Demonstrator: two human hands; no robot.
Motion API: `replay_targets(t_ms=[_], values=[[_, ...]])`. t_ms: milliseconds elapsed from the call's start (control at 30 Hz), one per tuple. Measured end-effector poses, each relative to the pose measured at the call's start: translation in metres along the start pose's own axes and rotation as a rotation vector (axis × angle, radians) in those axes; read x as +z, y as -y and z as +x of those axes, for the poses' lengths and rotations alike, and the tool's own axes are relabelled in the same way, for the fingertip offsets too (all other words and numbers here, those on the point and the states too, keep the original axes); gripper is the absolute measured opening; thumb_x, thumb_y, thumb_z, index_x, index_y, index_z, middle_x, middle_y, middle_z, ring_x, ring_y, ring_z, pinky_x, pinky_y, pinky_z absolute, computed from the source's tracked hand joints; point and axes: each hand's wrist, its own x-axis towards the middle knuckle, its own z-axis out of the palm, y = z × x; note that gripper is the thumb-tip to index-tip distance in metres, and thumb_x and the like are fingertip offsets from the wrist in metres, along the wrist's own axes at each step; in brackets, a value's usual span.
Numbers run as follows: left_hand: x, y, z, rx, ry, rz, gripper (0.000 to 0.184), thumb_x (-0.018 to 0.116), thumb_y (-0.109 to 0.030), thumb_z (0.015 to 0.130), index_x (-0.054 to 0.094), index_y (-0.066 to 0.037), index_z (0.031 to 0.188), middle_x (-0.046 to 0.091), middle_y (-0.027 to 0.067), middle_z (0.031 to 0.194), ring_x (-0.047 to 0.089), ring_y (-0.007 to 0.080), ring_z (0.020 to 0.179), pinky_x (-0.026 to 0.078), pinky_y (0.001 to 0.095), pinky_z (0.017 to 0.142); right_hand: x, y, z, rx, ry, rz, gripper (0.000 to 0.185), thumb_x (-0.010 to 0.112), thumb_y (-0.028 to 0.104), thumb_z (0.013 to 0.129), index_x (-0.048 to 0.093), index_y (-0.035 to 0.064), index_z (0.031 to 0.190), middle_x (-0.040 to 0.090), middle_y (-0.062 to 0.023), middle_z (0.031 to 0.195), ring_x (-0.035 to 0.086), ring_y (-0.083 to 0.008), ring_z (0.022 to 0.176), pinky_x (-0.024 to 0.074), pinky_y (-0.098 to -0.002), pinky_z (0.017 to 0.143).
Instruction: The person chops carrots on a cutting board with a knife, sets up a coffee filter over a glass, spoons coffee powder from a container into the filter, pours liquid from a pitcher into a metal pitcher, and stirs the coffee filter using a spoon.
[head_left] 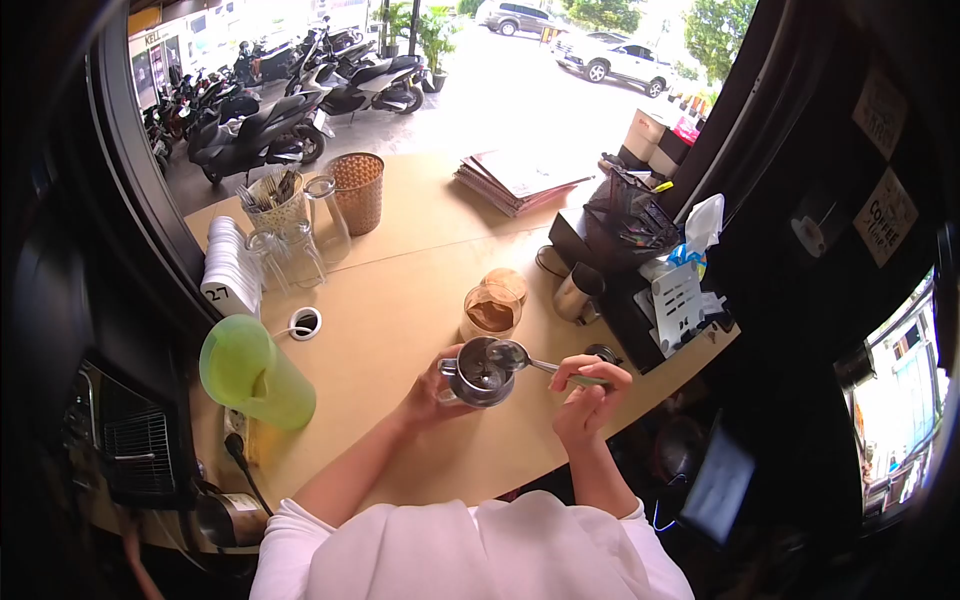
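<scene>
My left hand (pixel 434 396) is wrapped round a small cup (pixel 477 392) with a side handle, keeping it just above or on the table; I cannot tell which. The cup's inside looks dark and shiny. A metal spoon (pixel 541 366) is pinched in the fingers of my right hand (pixel 587 402). Its bowl is over the cup's rim, and whether it carries anything is unclear. Just beyond the cup stands an open jar (pixel 491 314) of brown powder. Behind that jar lies a round wooden lid (pixel 508 281).
To the left are a green pitcher (pixel 250 370), stacked white number tags (pixel 232 270), upturned glasses (pixel 305 255), a cutlery holder (pixel 275 210) and a woven basket (pixel 357 195). A metal pitcher (pixel 577 294) and black box (pixel 625 275) stand right. Menus (pixel 515 185) lie farther back.
</scene>
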Motion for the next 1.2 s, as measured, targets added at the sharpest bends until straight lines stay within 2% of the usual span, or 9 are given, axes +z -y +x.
replay_targets(t_ms=[133, 267, 433, 667, 767, 800, 900, 1000, 1200], values=[[-0.01, 0.015, 0.005, 0.097, -0.005, 0.199, 0.082, 0.083, -0.006, 0.068, 0.036, -0.007, 0.135, 0.053, 0.0086, 0.126, 0.056, 0.0185, 0.113, 0.046, 0.0355, 0.099, -0.001, 0.004, 0.012, -0.156, 0.412, -0.257, 0.011, 0.053, 0.008, 0.09, 0.046, 0.0026, 0.098, 0.062, -0.0135, 0.083, 0.057, -0.0247, 0.057, 0.0466, -0.0299, 0.05], [-0.014, 0.015, 0.005, 0.173, 0.0, 0.396, 0.083, 0.084, -0.007, 0.067, 0.035, -0.008, 0.135, 0.054, 0.0083, 0.125, 0.056, 0.0183, 0.113, 0.047, 0.0338, 0.097, 0.006, 0.005, 0.01, -0.278, 0.51, -0.411, 0.017, 0.062, 0.006, 0.077, 0.049, 0.003, 0.089, 0.062, -0.0098, 0.084, 0.058, -0.0242, 0.058, 0.0494, -0.0336, 0.052], [-0.012, 0.012, 0.005, 0.445, 0.039, 0.762, 0.082, 0.084, -0.007, 0.067, 0.035, -0.008, 0.134, 0.054, 0.0079, 0.125, 0.056, 0.0179, 0.112, 0.047, 0.0333, 0.097, 0.008, 0.008, 0.016, -0.249, 0.576, -0.442, 0.013, 0.062, 0.006, 0.077, 0.05, 0.0035, 0.081, 0.062, -0.0092, 0.084, 0.058, -0.0232, 0.059, 0.0492, -0.0322, 0.053], [-0.017, 0.016, 0.004, 0.312, 0.031, 0.584, 0.083, 0.084, -0.006, 0.067, 0.035, -0.008, 0.134, 0.052, 0.0084, 0.127, 0.054, 0.0186, 0.115, 0.045, 0.034, 0.099, 0.005, 0.004, 0.017, -0.208, 0.581, -0.426, 0.013, 0.058, 0.01, 0.084, 0.049, 0.0037, 0.077, 0.062, -0.0103, 0.082, 0.057, -0.0229, 0.057, 0.0478, -0.0321, 0.051], [-0.017, 0.017, 0.004, 0.165, 0.013, 0.331, 0.083, 0.083, -0.005, 0.067, 0.035, -0.007, 0.135, 0.052, 0.0082, 0.127, 0.053, 0.0186, 0.116, 0.044, 0.0339, 0.1, -0.002, -0.007, 0.009, -0.23, 0.234, -0.196, 0.016, 0.048, 0.016, 0.095, 0.047, 0.0048, 0.084, 0.063, -0.0127, 0.083, 0.057, -0.021, 0.057, 0.0466, -0.0309, 0.051], [-0.016, 0.016, 0.004, 0.181, 0.014, 0.364, 0.083, 0.083, -0.005, 0.067, 0.035, -0.007, 0.135, 0.052, 0.0081, 0.127, 0.053, 0.0185, 0.116, 0.044, 0.0337, 0.1, 0.002, -0.007, 0.012, -0.248, 0.094, -0.221, 0.019, 0.037, 0.022, 0.101, 0.042, 0.0053, 0.094, 0.062, -0.0137, 0.08, 0.054, -0.0185, 0.054, 0.0448, -0.0284, 0.05], [-0.009, 0.01, 0.003, 0.302, 0.042, 0.552, 0.083, 0.083, -0.006, 0.068, 0.034, -0.007, 0.135, 0.051, 0.0078, 0.128, 0.053, 0.0183, 0.116, 0.044, 0.0335, 0.101, 0.001, -0.028, 0.016, -0.036, -0.216, -0.103, 0.019, 0.037, 0.024, 0.102, 0.037, 0.0057, 0.101, 0.058, -0.0118, 0.076, 0.052, -0.0168, 0.052, 0.0436, -0.0269, 0.049], [-0.007, 0.008, 0.002, 0.416, 0.049, 0.706, 0.083, 0.083, -0.005, 0.068, 0.035, -0.007, 0.135, 0.051, 0.0075, 0.128, 0.053, 0.0181, 0.116, 0.044, 0.033, 0.101, 0.006, -0.065, 0.011, 0.229, -0.374, -0.103, 0.023, 0.036, 0.028, 0.103, 0.036, 0.0055, 0.099, 0.055, -0.0104, 0.073, 0.049, -0.0142, 0.051, 0.0423, -0.0248, 0.048], [-0.014, 0.014, 0.003, 0.377, 0.037, 0.678, 0.081, 0.083, -0.005, 0.068, 0.036, -0.007, 0.134, 0.051, 0.0075, 0.128, 0.054, 0.0175, 0.115, 0.045, 0.0323, 0.099, 0.014, -0.107, -0.008, 0.371, -0.346, 0.012, 0.022, 0.042, 0.026, 0.102, 0.039, 0.004, 0.1, 0.056, -0.0099, 0.075, 0.052, -0.0105, 0.052, 0.0441, -0.0223, 0.049]])
